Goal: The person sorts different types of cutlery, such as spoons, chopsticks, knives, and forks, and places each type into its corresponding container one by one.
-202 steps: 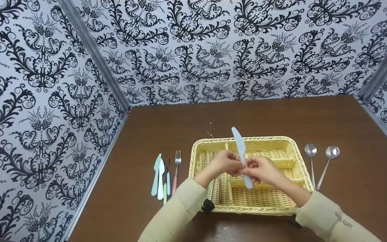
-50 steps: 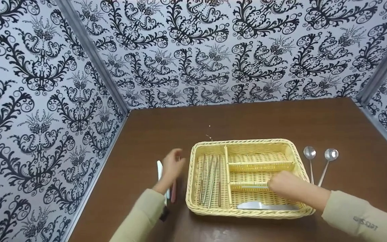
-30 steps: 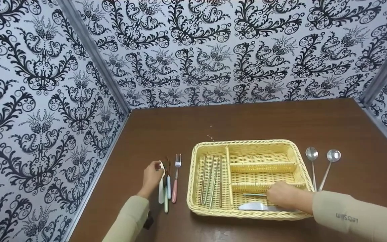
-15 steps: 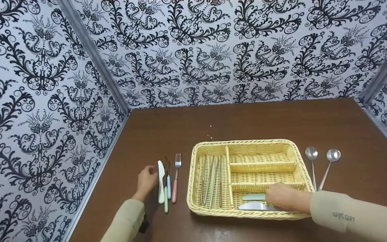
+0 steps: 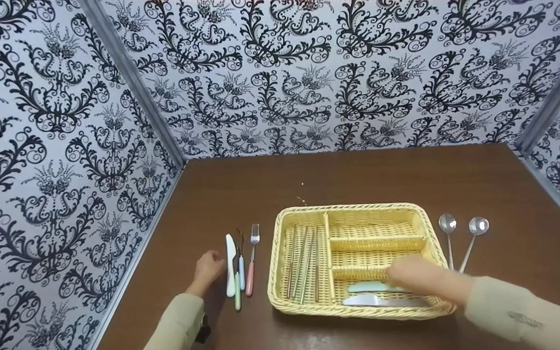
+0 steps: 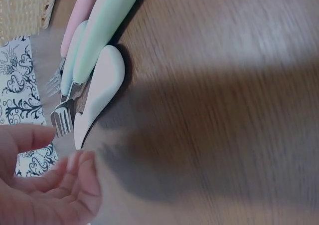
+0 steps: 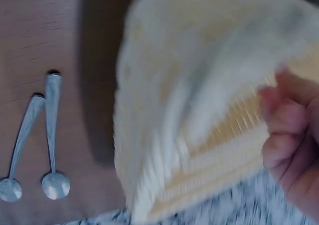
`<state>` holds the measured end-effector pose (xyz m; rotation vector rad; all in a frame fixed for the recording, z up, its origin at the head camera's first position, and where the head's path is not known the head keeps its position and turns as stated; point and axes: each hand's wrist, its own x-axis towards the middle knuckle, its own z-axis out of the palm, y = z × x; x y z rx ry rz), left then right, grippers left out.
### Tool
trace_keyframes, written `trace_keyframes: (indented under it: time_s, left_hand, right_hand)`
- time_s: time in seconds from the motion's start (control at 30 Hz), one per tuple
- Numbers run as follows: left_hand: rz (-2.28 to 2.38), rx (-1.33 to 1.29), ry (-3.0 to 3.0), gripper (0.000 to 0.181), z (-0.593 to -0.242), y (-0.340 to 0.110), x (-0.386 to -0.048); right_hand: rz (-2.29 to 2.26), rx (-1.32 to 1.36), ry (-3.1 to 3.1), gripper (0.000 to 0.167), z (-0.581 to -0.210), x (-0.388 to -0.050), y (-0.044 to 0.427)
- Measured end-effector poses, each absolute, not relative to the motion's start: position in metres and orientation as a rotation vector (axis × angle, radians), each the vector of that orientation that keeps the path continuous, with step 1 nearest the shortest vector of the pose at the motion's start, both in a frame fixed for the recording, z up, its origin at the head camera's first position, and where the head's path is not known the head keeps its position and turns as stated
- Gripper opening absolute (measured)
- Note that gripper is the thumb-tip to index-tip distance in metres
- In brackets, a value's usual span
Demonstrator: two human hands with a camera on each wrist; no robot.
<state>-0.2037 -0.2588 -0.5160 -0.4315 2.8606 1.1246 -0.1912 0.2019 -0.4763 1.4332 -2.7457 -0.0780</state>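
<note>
My right hand point(image 5: 413, 274) hovers over the front right compartment of the yellow woven basket point(image 5: 272, 272), its fingers loosely curled with nothing visible in them. Below it lie a mint-green knife point(image 5: 370, 287) and a pale blue-grey knife point(image 5: 362, 300), roughly parallel. To the left of the basket, my left hand point(image 5: 209, 267) is beside a white knife point(image 5: 231, 267) on the table. Thumb and fingers of the left hand point(image 6: 55, 185) are apart and hold nothing. Beyond that knife lie cutlery with a green handle point(image 5: 237, 294) and a blue handle point(image 5: 241, 274), and a pink-handled fork point(image 5: 250, 279).
Several chopsticks point(image 5: 303, 265) lie lengthwise in the basket's left compartment. Two metal spoons point(image 5: 478, 226) rest on the table to the right of the basket. Patterned walls point(image 5: 289, 87) stand behind and at the sides of the brown table point(image 5: 358, 175).
The pale knife, earlier in both hands, and the mint-green knife, earlier on the table, now lie in the basket. My right hand has let go and risen; my left has drawn back from the white knife.
</note>
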Motion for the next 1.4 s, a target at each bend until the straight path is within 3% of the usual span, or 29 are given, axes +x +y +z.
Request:
trace_keyframes:
  time_s: [0.13,0.23,0.37,0.5,0.57,0.77,1.4]
  left_hand:
    - [1.103,-0.475,2.745,0.011,-0.517,-0.258,-0.198]
    - [1.105,-0.463,2.696,0.030,-0.519,-0.255,-0.196]
    - [1.045,-0.453,2.698,0.025,-0.518,-0.251,-0.195]
    - [0.985,-0.468,2.685,0.011,-0.517,-0.248,-0.195]
    - [0.983,-0.483,2.674,0.008,-0.517,-0.246,-0.195]
    - [1.043,-0.568,2.624,0.008,-0.520,-0.245,-0.196]
    - [1.225,-0.645,2.493,0.022,-0.529,-0.249,-0.198]
  right_hand:
    - [0.419,1.040,-2.984,0.018,-0.442,-0.200,0.231]
    - [0.636,0.650,-2.927,0.024,-0.431,-0.203,0.267]
    - [1.061,0.275,-2.771,0.029,-0.439,-0.200,0.314]
    - [1.447,0.031,-2.656,0.016,-0.458,-0.200,0.348]
    - [1.581,-0.065,-2.602,0.017,-0.468,-0.200,0.360]
    - [1.763,-0.240,-2.555,0.018,-0.488,-0.199,0.378]
    - [1.820,-0.330,-2.575,0.017,-0.499,-0.192,0.389]
